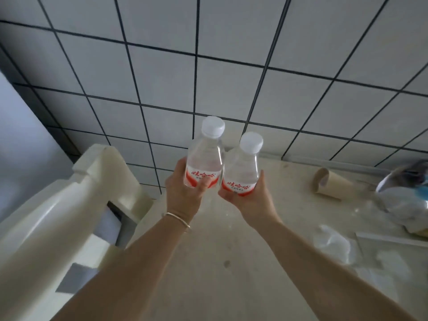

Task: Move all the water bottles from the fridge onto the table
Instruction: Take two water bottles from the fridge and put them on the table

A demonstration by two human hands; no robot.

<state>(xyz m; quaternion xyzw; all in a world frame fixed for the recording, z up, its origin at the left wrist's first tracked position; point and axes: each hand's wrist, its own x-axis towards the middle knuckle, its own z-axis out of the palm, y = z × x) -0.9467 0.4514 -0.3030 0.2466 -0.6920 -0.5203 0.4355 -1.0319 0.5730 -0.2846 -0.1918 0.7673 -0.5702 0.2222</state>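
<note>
Fingers (203,183) around two bottles (205,158), one each.

Ahead of you rises a white tiled wall (231,54). A cardboard tube (333,184) lies on its side, crumpled clear plastic (335,245) nearby, a cream plastic chair (69,205) at left.

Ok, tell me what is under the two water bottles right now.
Both water bottles are held in the air: left hand and right hand wrap their lower parts, hiding the bases. Below lies bare beige table, nothing set there yet.
</note>
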